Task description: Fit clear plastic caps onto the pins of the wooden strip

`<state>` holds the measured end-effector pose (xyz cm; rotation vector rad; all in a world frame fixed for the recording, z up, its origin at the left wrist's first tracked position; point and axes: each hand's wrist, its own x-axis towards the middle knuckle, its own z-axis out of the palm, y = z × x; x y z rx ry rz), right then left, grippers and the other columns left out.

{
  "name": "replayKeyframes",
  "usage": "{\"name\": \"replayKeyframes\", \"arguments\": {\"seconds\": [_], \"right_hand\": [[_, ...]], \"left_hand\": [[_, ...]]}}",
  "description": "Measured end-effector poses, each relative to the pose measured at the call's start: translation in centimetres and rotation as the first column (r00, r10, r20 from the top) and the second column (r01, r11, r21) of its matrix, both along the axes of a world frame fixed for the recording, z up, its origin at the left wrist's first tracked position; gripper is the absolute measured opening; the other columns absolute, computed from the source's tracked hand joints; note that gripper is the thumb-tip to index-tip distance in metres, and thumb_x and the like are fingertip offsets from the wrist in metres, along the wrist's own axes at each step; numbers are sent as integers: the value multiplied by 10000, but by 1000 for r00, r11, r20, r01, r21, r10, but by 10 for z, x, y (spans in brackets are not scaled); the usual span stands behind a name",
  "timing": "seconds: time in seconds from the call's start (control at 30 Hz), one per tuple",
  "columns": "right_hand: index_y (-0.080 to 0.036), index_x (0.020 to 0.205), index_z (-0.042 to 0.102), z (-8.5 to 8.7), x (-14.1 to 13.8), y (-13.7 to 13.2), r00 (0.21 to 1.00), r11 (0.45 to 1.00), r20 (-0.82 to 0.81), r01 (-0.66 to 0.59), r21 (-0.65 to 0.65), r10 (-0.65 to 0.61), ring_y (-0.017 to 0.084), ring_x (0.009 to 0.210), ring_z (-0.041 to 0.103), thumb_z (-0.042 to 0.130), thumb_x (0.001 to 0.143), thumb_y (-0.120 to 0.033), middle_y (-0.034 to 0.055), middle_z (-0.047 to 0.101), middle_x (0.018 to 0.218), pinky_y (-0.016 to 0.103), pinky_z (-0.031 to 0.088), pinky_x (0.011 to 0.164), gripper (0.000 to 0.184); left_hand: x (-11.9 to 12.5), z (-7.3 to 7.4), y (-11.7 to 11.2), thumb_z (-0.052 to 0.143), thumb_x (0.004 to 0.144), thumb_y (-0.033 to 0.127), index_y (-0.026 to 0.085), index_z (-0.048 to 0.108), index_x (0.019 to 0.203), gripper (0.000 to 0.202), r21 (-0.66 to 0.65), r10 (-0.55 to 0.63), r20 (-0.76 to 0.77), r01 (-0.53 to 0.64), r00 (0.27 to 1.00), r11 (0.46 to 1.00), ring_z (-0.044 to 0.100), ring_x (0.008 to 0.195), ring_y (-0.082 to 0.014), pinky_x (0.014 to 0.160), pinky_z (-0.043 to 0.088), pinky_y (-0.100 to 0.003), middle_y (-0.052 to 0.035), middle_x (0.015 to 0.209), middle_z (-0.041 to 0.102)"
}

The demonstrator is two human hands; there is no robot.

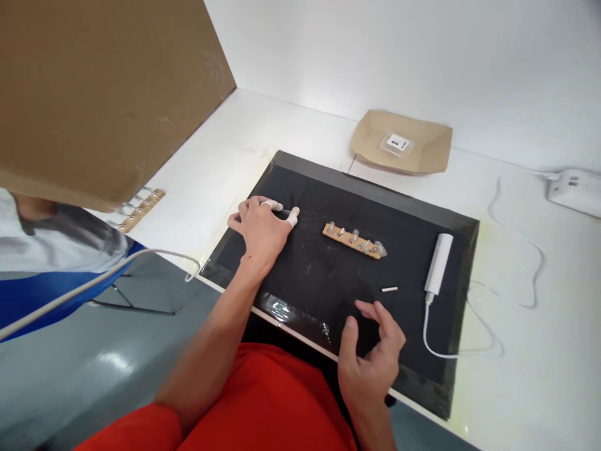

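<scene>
My left hand (263, 230) reaches over the left part of the black mat (310, 288), with white covers on its thumb and index fingertip. These two tips come close together around a small dark sliver that I cannot make out. Nearer the front edge, my right hand (373, 357) is held with thumb and fingers apart and nothing between them. Between and beyond the hands lies a narrow wooden strip (347, 238) carrying several small metal and clear pieces. A short white stick (389, 289) rests on the mat beyond my right hand.
A white stick-shaped device (439, 263) with a cable lies at the mat's right. Behind stands a brown paper tray (370, 141) holding a small labelled clear packet (397, 145). A brown board (107, 81) rises at left, near another strip of clips (143, 210) and a person's sleeve (56, 244).
</scene>
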<state>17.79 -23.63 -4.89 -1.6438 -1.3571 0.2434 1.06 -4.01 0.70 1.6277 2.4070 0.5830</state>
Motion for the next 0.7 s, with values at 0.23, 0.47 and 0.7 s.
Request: {"name": "replayKeyframes", "arguments": {"seconds": [0.23,0.47,0.7], "right_hand": [[-227,1495,502,-1,-1,-2,999,1000,-34,10,-7,-10,233,1047,658,683,939,-156,91,713,1131,488,500,984,590],[-225,1500,500,2,0,-2,1000,1000,-22,-13,-21,13,235,1044,659,679,942,-147,91,718,1119,483,500,974,592],[-216,1500,500,4,0,0,999,999,-1,-42,-24,42,232,1047,643,673,942,-131,93,722,1101,468,505,961,591]], "left_hand": [[-3,3,4,853,835,456,217,700,845,284,-42,0,13,1,1000,999,545,1299,-382,1086,317,-568,-102,1240,717],[-8,-5,-7,788,899,534,226,719,957,321,41,-25,-88,28,996,999,574,1292,-377,1073,299,-581,-116,1279,715],[2,-12,-15,739,967,464,235,761,894,242,151,-15,-141,36,990,988,628,1254,-335,1097,250,-593,-87,1221,767]]}}
